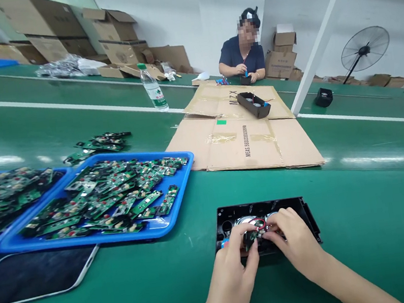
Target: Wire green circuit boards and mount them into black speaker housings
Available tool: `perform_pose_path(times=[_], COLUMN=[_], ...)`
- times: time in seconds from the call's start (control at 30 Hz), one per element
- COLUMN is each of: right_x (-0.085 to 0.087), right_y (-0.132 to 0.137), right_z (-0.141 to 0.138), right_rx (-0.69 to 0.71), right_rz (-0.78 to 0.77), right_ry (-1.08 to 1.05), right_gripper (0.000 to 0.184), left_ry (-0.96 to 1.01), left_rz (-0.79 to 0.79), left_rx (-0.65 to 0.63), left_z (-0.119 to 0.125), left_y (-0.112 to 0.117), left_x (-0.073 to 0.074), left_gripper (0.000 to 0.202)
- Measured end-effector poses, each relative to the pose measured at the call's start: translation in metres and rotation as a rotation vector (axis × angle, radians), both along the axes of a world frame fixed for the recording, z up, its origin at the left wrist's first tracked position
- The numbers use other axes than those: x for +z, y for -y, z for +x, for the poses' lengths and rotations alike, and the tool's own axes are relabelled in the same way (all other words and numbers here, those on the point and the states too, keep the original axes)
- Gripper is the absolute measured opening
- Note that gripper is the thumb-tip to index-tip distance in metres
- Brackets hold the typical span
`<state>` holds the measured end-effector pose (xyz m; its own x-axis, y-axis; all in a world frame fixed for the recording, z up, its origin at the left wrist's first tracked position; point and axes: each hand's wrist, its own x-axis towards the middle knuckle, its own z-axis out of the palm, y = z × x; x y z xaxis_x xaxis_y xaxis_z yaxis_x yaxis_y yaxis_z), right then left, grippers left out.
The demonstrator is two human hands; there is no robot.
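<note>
A black plastic speaker housing lies open side up on the green bench in front of me, with round silver speakers inside. Over it, my left hand pinches a small green circuit board between thumb and fingers. A red wire loops at the board. My right hand has its thumb and fingertips closed at the board's right side, on what looks like a small white wire connector. A blue part shows at the housing's left end, partly hidden by my left hand.
Blue trays piled with circuit boards stand left, beside a phone-like dark slab. Beyond are loose boards, a water bottle and flattened cardboard bearing another speaker housing. A co-worker sits opposite, handling parts.
</note>
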<state>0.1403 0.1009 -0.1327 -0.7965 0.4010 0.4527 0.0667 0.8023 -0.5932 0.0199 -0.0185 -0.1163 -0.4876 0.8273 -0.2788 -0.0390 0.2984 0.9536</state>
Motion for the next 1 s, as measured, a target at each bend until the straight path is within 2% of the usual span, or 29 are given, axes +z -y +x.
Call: perform_pose_path(times=[0.1, 0.37, 0.47, 0.53, 0.6, 0.63, 0.73, 0.8, 0.9, 1.0], right_x=[0.004, 0.002, 0.008, 0.016, 0.024, 0.027, 0.031, 0.029, 0.025, 0.021], right_y=[-0.007, -0.006, -0.013, -0.021, -0.030, -0.033, -0.035, -0.030, -0.023, -0.022], right_z=[0.003, 0.001, 0.005, 0.012, 0.019, 0.022, 0.026, 0.022, 0.014, 0.017], right_rx=[0.043, 0.037, 0.058, 0.029, -0.032, -0.047, 0.048, 0.111, 0.080, 0.072], right_rz=[-0.151, -0.153, -0.214, -0.187, -0.096, -0.058, 0.008, 0.084, 0.172, 0.166], right_ry=[0.137, 0.186, 0.126, 0.038, 0.043, 0.114, 0.475, 0.645, 0.688, 0.612], right_gripper=[0.029, 0.023, 0.020, 0.021, 0.031, 0.038, 0.090, 0.108, 0.102, 0.098], left_ry=[-0.007, 0.050, 0.185, 0.245, 0.233, 0.188, -0.017, -0.079, -0.040, 0.013], left_rz=[0.009, -0.021, -0.059, -0.098, -0.157, -0.185, -0.247, -0.275, -0.296, -0.247], left_rx=[-0.083, -0.103, -0.035, 0.004, 0.007, 0.005, 0.012, 0.017, -0.007, -0.015], left_z=[-0.004, -0.004, -0.007, -0.011, -0.017, -0.020, -0.029, -0.034, -0.037, -0.039], left_y=[0.002, 0.000, -0.001, -0.002, -0.001, -0.001, 0.000, -0.001, -0.003, 0.000], left_x=[0.003, 0.009, 0.015, 0.022, 0.030, 0.034, 0.040, 0.040, 0.035, 0.032], left_gripper=[0.017, 0.012, 0.020, 0.028, 0.035, 0.036, 0.037, 0.044, 0.047, 0.044])
